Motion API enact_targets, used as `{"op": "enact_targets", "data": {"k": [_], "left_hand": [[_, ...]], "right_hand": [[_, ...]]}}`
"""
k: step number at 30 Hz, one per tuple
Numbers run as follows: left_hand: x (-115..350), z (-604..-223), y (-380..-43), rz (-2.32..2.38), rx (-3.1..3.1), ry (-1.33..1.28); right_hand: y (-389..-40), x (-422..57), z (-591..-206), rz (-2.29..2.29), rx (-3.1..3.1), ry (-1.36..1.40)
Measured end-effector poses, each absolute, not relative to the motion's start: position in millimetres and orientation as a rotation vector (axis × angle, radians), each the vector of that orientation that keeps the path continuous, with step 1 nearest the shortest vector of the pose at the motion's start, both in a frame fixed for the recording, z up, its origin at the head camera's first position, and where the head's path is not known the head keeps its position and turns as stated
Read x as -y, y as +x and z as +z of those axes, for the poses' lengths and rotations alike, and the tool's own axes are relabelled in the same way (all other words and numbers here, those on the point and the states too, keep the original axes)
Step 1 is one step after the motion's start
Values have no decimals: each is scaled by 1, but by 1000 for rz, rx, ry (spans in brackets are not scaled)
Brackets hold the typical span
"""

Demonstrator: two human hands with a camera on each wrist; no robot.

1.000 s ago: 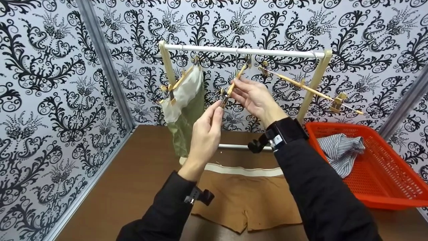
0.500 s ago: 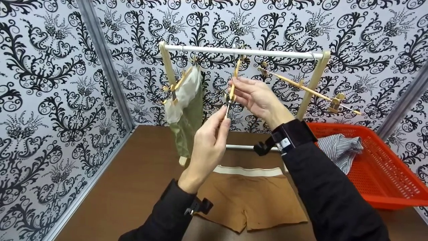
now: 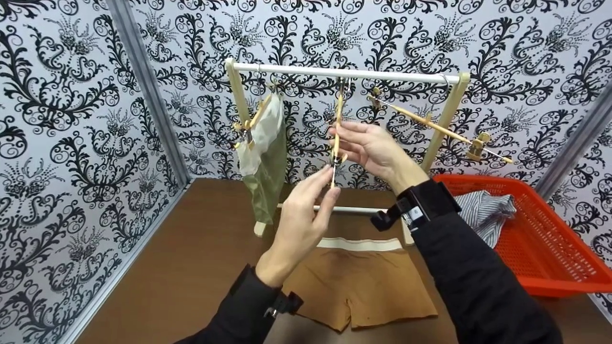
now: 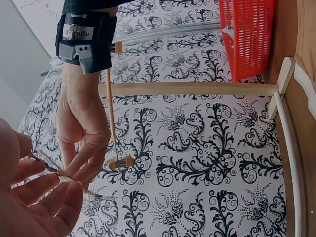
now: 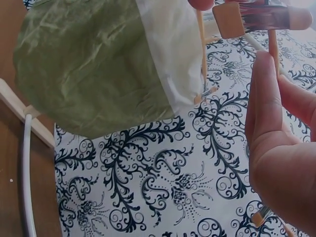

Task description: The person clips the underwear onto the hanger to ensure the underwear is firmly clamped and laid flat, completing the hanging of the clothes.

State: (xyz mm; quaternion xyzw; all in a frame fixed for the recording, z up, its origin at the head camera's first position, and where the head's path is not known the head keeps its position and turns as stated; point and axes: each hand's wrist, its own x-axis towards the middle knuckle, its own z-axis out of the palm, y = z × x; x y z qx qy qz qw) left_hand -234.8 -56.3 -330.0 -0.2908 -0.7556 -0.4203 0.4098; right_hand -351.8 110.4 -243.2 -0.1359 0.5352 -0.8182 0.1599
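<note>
So far one garment (image 3: 270, 167) hangs; shorts (image 3: 368, 282) on the counter (image 3: 205, 248) and cloth (image 3: 483, 212) in the basket (image 3: 550, 285) aren't hung. Our right hand (image 3: 377, 150) pinches the middle hanger (image 3: 339, 107) below the rail (image 3: 296, 70); our left hand (image 3: 306, 210) meets its end, grip unclear.
</note>
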Motion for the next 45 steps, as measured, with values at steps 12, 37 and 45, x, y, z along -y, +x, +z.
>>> {"op": "enact_targets", "data": {"k": [12,37,45], "left_hand": [[51,-357,-233,-1052,1969,-784],[64,-380,-247,-1353,1940,-681],[68,-389,-251,-1459,1936,-615]], "right_hand": [[-353,-129,-275,-2193,-1660,-420],[-321,-183,-316,-1850,-1984,-581],[-315,-195,-341,-1762,-2059,-693]]}}
